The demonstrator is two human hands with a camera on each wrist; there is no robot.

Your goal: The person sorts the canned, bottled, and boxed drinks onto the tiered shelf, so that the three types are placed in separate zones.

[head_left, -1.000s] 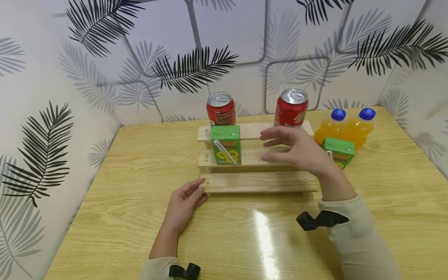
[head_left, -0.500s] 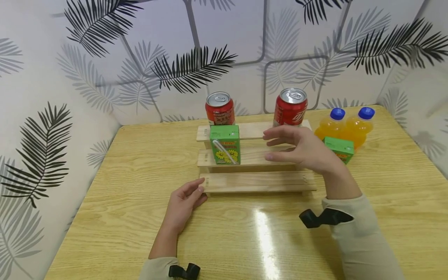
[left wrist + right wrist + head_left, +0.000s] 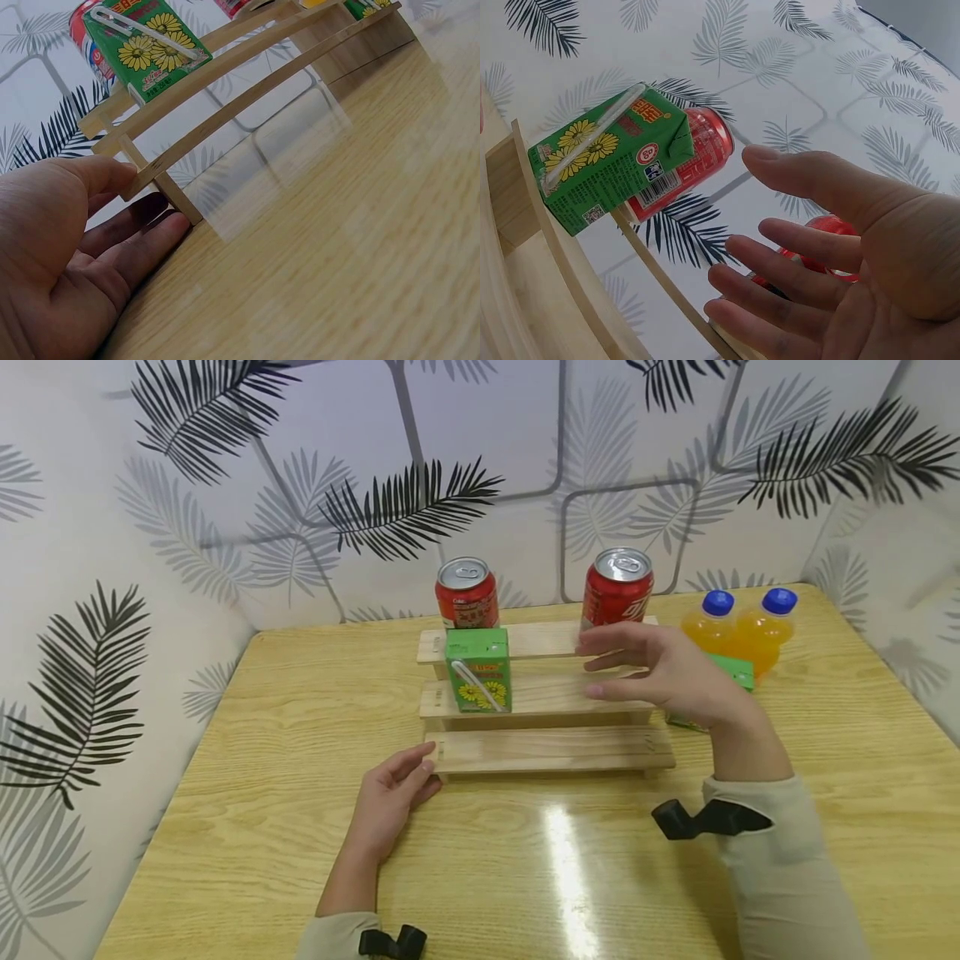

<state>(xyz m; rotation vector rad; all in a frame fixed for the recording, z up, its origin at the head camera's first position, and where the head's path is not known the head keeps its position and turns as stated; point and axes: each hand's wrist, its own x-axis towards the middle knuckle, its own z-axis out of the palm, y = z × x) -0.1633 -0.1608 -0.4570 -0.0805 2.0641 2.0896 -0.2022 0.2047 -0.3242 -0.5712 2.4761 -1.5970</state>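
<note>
A three-step wooden rack (image 3: 551, 752) stands on the table. My left hand (image 3: 393, 797) holds the front left corner of its lowest step; in the left wrist view, fingers also touch the leg under the board. A green juice box (image 3: 480, 672) with a white straw stands upright at the left of the middle step. My right hand (image 3: 667, 672), holding nothing, hovers over the right part of the rack with fingers spread and thumb apart. Red soda cans stand on the top step, one at the left (image 3: 467, 593) and one at the right (image 3: 617, 585).
Right of the rack stand two orange drink bottles (image 3: 761, 639) with blue caps. A second green juice box (image 3: 738, 670) is beside them, partly hidden by my right hand. A leaf-patterned wall covering (image 3: 517, 460) rises behind the wooden table (image 3: 300, 693).
My right hand has drifted right, away from the upright juice box and over the second one, covering more of it. My left hand stays at the rack's corner.
</note>
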